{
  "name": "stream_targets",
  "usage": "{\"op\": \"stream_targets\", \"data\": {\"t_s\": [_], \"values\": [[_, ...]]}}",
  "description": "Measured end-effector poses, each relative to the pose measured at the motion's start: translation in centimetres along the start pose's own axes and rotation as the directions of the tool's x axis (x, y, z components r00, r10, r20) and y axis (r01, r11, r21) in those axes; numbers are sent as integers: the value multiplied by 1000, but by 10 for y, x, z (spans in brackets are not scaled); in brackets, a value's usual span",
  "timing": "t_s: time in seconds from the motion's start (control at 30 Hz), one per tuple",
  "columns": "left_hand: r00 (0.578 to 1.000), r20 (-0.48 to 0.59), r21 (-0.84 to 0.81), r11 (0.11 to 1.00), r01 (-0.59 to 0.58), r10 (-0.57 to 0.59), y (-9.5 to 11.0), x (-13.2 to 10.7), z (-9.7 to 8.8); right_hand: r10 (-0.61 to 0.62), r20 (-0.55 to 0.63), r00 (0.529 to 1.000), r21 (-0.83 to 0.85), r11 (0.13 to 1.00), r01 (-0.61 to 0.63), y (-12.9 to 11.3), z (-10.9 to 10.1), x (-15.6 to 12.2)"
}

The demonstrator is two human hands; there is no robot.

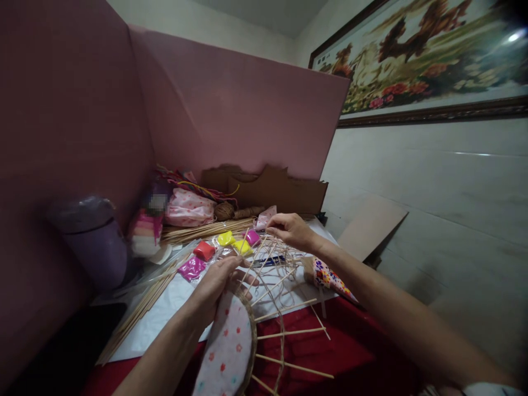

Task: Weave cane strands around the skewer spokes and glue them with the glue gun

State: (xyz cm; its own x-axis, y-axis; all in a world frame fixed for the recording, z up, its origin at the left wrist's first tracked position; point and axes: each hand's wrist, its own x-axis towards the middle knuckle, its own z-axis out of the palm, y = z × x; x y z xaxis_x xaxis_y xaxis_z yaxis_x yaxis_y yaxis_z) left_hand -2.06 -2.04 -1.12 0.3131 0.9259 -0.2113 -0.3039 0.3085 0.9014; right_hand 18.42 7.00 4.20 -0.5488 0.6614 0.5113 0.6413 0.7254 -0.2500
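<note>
My left hand (220,283) grips the rim of a round fabric-covered base (226,352), white with small red flowers, from which several thin wooden sticks (289,333) fan out. My right hand (291,228) is further back, fingers pinched on a thin reed strand (264,250) running among the sticks. A floral cone-shaped piece (330,278) lies just under my right wrist.
Small clay packets, red (204,250), yellow (225,238) and magenta (192,268), lie on white paper (173,300). A bundle of sticks (202,230), twine ball (224,210), pink fabric bag (187,208), purple jar (93,239), cardboard (272,190) and pink partition (239,104) stand around.
</note>
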Motion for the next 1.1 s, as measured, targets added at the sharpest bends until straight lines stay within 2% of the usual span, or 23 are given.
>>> {"op": "stream_targets", "data": {"t_s": [0.23, 0.53, 0.6, 0.83, 1.1], "values": [[1000, 0, 1, 1000, 5, -5, 1, 1, -1, 55, 94, 994, -55, 997, -50, 3, -6, -11], [1000, -23, 14, 1000, 0, 1, 0, 1, -1, -60, 76, 995, -37, 997, 63, -30, -25, -29], [1000, -26, 16, 1000, -2, 3, 1, 1, 0, -90, 77, 993, -33, 995, 93, -37, -25, -32], [1000, -32, 11, 1000, 2, -2, 2, -1, 2, -175, 191, 966, 2, 984, 178, -51, -16, -46], [1000, -19, 20, 1000, 2, -1, 2, 0, 1, -177, 219, 959, 12, 984, 179, -57, -12, -55]]}}
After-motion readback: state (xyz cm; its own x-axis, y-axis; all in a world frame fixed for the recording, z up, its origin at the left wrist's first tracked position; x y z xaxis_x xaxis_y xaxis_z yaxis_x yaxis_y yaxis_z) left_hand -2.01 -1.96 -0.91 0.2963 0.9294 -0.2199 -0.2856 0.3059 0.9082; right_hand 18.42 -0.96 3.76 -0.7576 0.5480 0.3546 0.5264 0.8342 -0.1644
